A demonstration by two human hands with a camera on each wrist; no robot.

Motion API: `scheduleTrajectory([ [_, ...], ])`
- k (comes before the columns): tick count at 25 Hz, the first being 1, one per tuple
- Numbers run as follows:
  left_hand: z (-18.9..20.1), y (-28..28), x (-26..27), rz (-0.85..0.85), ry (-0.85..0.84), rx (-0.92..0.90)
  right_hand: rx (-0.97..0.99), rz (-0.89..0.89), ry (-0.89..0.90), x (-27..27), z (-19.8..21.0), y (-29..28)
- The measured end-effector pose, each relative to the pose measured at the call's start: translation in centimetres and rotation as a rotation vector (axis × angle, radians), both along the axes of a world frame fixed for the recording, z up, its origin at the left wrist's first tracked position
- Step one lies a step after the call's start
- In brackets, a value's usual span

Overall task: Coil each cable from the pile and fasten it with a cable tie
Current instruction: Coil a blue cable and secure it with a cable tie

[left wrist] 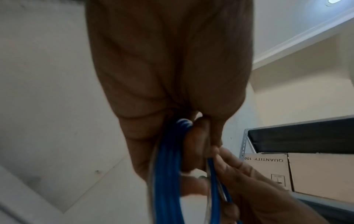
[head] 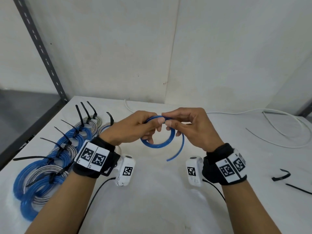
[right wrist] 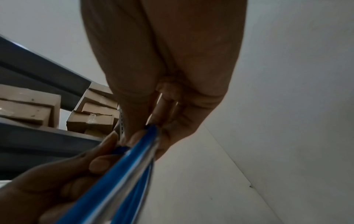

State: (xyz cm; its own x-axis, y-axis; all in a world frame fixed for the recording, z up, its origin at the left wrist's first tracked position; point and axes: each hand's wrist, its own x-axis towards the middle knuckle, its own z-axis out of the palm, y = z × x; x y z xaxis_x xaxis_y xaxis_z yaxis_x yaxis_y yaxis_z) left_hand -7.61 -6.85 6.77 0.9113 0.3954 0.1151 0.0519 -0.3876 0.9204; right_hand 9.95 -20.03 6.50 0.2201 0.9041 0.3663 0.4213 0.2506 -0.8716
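A blue cable (head: 160, 144) is wound into a small coil held above the white table (head: 152, 200). My left hand (head: 135, 127) grips the coil's top left, thumb on the loops. My right hand (head: 185, 127) pinches the coil's top right beside the left thumb. A loose blue end (head: 179, 152) hangs down from the coil's right side. In the left wrist view the blue cable (left wrist: 168, 174) runs through my curled fingers. In the right wrist view the blue cable (right wrist: 130, 166) passes between both hands. Two black cable ties (head: 282, 177) lie at the right.
Several blue and grey coils (head: 50, 166), each fastened with a black tie, lie in a row along the table's left side. White loose cables (head: 287, 132) spread at the back right. A grey metal shelf post (head: 42, 53) stands at the left.
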Motion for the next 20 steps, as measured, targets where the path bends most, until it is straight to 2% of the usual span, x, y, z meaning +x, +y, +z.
scheduleTrajectory([
  [4, -0.5, -0.1, 0.5, 0.061, -0.156, -0.013, 0.067, -0.03, 0.155, -0.1, 0.4, 0.1],
  [9, 0.0, -0.3, 1.0, 0.212, -0.449, -0.305, 0.153, -0.112, 0.378, -0.8, 0.2, 0.4],
  [12, 0.1, -0.4, 1.5, 0.282, -0.59, -0.443, 0.22, -0.131, 0.427, -2.0, -0.2, 1.0],
  [17, -0.6, -1.9, 2.8, 0.327, -0.696, -0.587, 0.244, -0.168, 0.427, -3.0, -0.4, 1.3],
  [20, -0.6, -1.4, 2.7, 0.285, -0.591, -0.658, 0.257, -0.168, 0.387, -1.9, 0.1, 0.8],
])
